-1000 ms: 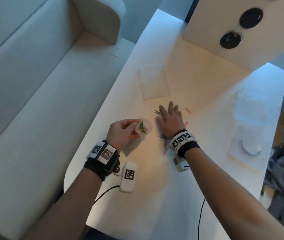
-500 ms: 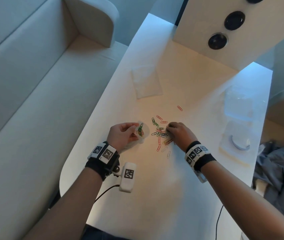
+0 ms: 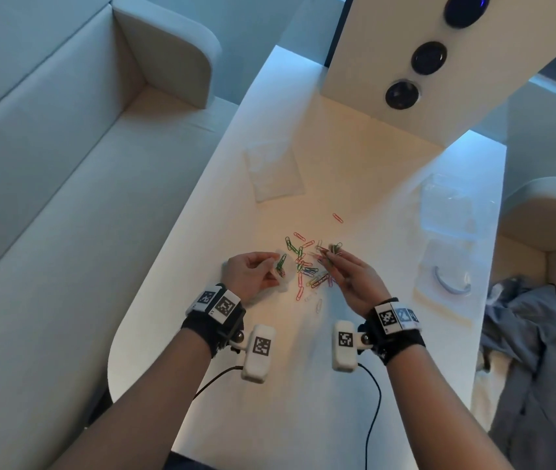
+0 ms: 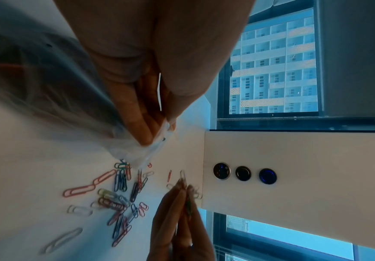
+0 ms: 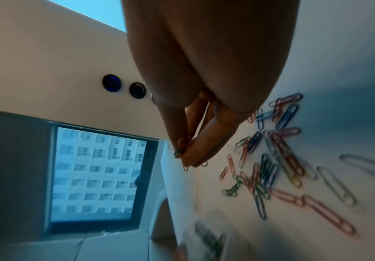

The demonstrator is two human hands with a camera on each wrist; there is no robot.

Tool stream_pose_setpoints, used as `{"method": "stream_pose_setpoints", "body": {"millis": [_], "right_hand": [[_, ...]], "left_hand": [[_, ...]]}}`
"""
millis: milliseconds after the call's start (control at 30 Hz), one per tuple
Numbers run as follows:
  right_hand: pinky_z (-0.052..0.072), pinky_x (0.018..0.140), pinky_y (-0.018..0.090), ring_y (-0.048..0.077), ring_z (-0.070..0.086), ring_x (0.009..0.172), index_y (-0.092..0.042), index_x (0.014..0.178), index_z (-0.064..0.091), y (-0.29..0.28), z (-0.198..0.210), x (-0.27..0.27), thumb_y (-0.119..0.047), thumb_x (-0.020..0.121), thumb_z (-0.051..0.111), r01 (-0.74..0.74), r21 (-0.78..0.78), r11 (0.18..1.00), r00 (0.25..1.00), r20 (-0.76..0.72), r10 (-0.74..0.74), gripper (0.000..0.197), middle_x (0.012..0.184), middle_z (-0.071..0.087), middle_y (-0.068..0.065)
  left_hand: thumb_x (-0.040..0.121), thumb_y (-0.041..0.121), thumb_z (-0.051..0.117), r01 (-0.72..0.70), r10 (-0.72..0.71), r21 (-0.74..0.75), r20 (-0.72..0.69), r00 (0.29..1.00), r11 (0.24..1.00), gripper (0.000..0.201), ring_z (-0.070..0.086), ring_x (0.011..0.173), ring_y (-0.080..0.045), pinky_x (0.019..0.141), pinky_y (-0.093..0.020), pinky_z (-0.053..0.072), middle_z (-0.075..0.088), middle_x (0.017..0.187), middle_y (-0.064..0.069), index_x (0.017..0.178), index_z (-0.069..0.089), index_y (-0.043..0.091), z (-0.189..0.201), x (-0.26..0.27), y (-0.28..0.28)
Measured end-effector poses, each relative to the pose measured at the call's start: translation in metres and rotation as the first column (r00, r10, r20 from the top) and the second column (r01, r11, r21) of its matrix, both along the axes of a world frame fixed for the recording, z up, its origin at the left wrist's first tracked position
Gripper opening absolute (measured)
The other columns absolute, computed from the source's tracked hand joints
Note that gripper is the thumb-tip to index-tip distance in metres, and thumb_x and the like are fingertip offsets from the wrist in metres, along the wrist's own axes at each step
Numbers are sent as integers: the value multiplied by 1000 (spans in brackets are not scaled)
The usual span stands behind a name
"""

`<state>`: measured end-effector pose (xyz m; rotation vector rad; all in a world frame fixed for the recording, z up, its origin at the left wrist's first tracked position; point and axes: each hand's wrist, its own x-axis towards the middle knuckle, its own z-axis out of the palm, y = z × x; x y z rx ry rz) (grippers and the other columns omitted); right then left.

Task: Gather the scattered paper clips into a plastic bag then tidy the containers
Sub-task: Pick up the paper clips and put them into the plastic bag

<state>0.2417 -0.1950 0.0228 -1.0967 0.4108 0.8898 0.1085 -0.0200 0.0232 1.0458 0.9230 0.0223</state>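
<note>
Partly blurred, right hand [image 3: 348, 276] fingers [image 5: 195, 155] pinch paper clips [image 5: 178, 153]; left hand [image 3: 253, 276] pinches the plastic bag [image 4: 146, 155].

two hands [image 3: 253, 274], two plastic bags [image 3: 275, 173], three round sockets [image 3: 402, 95], many paper clips [image 3: 307, 266].

Dim, bluish daylight from window [image 4: 273, 70]; warm glow on counter [image 3: 354, 157] beneath the button panel [image 3: 415, 59]. Wrist views strongly warped, hands near the lens blurred; paper clips [image 5: 271, 167] smeared toward the frame edge.
</note>
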Motion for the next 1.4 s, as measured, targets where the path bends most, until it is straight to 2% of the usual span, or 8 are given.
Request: {"method": "stream_pose_setpoints", "body": {"millis": [200, 400, 567, 800, 1000, 1167, 1300, 1400], "right_hand": [[57, 90, 35, 30, 68, 101, 8, 112, 66, 18, 1, -29, 4, 85, 66, -358, -309, 881, 856, 268, 441, 28, 108, 70, 22], [58, 85, 35, 15, 70, 89, -18, 110, 72, 26, 1, -30, -9, 83, 66, -293, -761, 579, 514, 385, 766, 30, 97, 74, 0], [58, 75, 24, 7, 68, 74, -17, 93, 76, 32, 11, -37, -17, 81, 73, -135, -837, 530, 380, 450, 808, 12, 83, 74, -3], [58, 84, 30, 13, 70, 84, -11, 104, 73, 33, 16, -37, 2, 83, 64, -189, -818, 544, 432, 428, 794, 26, 92, 74, 2], [56, 74, 19, 2, 69, 72, -21, 79, 78, 36, 35, -39, -6, 83, 66, -241, -790, 564, 287, 497, 819, 20, 77, 74, -9], [58, 78, 29, 9, 72, 81, -22, 97, 75, 38, 35, 18, -10, 92, 56, -113, -712, 693, 434, 592, 679, 23, 99, 74, -7], [31, 108, 28, 25, 45, 133, -12, 138, 50, 44, -19, 78, -29, 101, 44, -80, -922, 378, 399, 318, 860, 41, 145, 49, 9], [26, 113, 37, 32, 31, 141, -7, 145, 36, 58, -48, 86, -33, 104, 31, -158, -967, 202, 270, 154, 950, 49, 154, 30, 18]], "left_hand": [[92, 6, 60, 67, -67, 45, 7, 998, 997, 22, 71, 66, -14, 62, -22, 59, 71, 95, -18, 111, 67, -3, 0, 9, -19], [92, 9, 61, 138, -139, 121, -3, 990, 983, 23, 71, 67, -15, 71, -27, 61, 74, 89, -14, 112, 69, 0, 2, 9, -25], [93, 7, 60, 184, -191, 152, 33, 981, 971, 21, 69, 64, -7, 67, -19, 58, 72, 85, -7, 111, 69, 1, 10, 8, -24], [93, 9, 61, 156, -160, 124, 21, 987, 980, 19, 71, 78, -20, 71, -28, 60, 74, 97, -15, 108, 72, 5, 9, 8, -22], [90, 4, 54, 133, -120, 188, -76, 990, 973, 22, 62, 58, -9, 63, -24, 55, 72, 71, 3, 91, 73, 14, 14, 8, -15], [88, -4, 49, 59, -56, 55, -61, 997, 997, 25, 55, 54, -12, 59, -29, 47, 62, 68, -3, 81, 67, 13, 23, -3, 3], [91, 0, 51, 78, -79, 121, 8, 997, 990, 26, 66, 88, -24, 71, -39, 53, 67, 89, -6, 81, 66, 18, 35, -18, 22], [95, 1, 48, 135, -141, 185, 15, 990, 973, 25, 66, 94, -22, 69, -34, 55, 66, 92, -3, 87, 67, 17, 39, -28, 30]]}}
